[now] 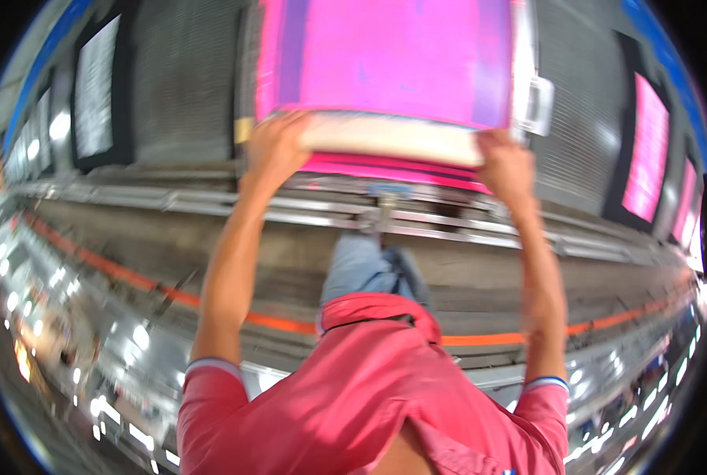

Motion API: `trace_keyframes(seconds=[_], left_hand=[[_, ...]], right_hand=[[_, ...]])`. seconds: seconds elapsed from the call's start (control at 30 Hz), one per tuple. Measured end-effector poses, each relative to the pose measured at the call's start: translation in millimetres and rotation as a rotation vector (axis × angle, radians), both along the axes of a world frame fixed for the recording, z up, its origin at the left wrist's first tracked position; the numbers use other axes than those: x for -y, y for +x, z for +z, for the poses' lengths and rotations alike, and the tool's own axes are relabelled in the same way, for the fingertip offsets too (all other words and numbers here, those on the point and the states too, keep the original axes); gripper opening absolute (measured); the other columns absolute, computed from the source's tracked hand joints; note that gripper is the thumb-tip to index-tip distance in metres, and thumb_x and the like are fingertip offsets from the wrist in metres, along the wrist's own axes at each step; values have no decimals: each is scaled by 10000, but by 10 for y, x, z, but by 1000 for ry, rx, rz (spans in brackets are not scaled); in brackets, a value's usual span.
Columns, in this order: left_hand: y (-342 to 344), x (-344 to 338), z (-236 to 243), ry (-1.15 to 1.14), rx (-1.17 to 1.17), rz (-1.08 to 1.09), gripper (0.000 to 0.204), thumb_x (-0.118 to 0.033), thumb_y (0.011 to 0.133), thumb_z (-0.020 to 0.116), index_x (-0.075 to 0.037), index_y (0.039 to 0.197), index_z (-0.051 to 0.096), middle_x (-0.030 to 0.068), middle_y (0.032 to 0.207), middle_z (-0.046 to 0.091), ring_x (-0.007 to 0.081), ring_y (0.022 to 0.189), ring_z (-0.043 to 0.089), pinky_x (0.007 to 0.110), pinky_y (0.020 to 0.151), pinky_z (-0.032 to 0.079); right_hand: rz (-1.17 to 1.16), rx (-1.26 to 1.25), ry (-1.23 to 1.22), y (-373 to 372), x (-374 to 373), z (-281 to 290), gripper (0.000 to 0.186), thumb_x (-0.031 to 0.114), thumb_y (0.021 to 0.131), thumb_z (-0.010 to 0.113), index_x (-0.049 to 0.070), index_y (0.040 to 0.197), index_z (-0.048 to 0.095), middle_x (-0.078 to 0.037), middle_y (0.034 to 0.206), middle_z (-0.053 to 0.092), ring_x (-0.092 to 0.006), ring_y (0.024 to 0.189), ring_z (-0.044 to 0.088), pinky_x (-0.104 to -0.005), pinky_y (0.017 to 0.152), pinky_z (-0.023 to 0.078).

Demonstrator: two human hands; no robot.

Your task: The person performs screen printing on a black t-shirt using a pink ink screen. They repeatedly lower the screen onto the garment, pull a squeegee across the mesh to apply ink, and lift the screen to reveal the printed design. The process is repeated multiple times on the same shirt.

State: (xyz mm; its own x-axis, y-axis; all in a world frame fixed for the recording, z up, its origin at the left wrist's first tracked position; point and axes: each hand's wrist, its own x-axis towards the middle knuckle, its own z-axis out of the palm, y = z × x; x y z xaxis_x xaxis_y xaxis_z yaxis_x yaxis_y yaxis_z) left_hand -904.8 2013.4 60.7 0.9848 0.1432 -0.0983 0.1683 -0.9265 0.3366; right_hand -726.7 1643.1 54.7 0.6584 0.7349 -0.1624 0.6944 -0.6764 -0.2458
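Observation:
A large flat screen with bright pink mesh in a pale frame lies in front of me, at the top of the view. My left hand grips the near pale edge of the frame at its left corner. My right hand grips the same edge at its right corner. Both arms are stretched out straight. My red short-sleeved shirt fills the bottom of the picture.
Metal rails run across below the frame. More pink screens sit in dark holders at the right, and white panels at the left. An orange stripe crosses the grey floor. A jeans leg shows under the frame.

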Motion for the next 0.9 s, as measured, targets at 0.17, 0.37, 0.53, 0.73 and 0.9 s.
trace_keyframes(seconds=[0.17, 0.37, 0.53, 0.73, 0.9], left_hand=[[-689, 313, -114, 4, 35, 38, 526, 25, 612, 706, -32, 1135, 714, 159, 1194, 706, 343, 1111, 666, 431, 976, 524], [-736, 765, -223, 40, 197, 10, 553, 150, 634, 590, 11, 1161, 687, 182, 1243, 678, 366, 1174, 628, 434, 1020, 481], [-886, 612, -265, 65, 225, -29, 565, 135, 613, 594, 24, 1161, 681, 197, 1230, 677, 370, 1184, 623, 466, 1031, 469], [-987, 522, -35, 10, 194, -64, 549, 74, 583, 610, 17, 1122, 693, 168, 1165, 704, 338, 1137, 651, 461, 1005, 490], [-570, 296, 496, -109, -41, -66, 454, 11, 597, 619, -27, 1035, 730, 160, 1065, 737, 338, 979, 702, 426, 865, 557]], right_hand=[[-5, -14, 142, -566, 204, 112, 166, 74, 669, 633, 0, 816, 657, -201, 969, 616, -360, 977, 617, -456, 897, 505], [-94, 97, 85, -816, 617, 226, 345, 96, 877, 582, 5, 1207, 626, -173, 1107, 583, -334, 1105, 559, -473, 1032, 413], [-81, 132, 121, -911, 478, 147, 399, 109, 872, 580, 17, 1259, 610, -160, 1086, 586, -330, 1078, 564, -511, 1067, 391], [-66, -12, 27, -1014, 422, 352, 453, 103, 795, 613, -2, 1235, 620, -173, 1065, 580, -336, 1083, 566, -510, 1007, 419], [-48, -165, -51, -682, 271, 818, 249, 86, 807, 614, 119, 1027, 726, -125, 962, 662, -331, 1001, 649, -507, 973, 473]])
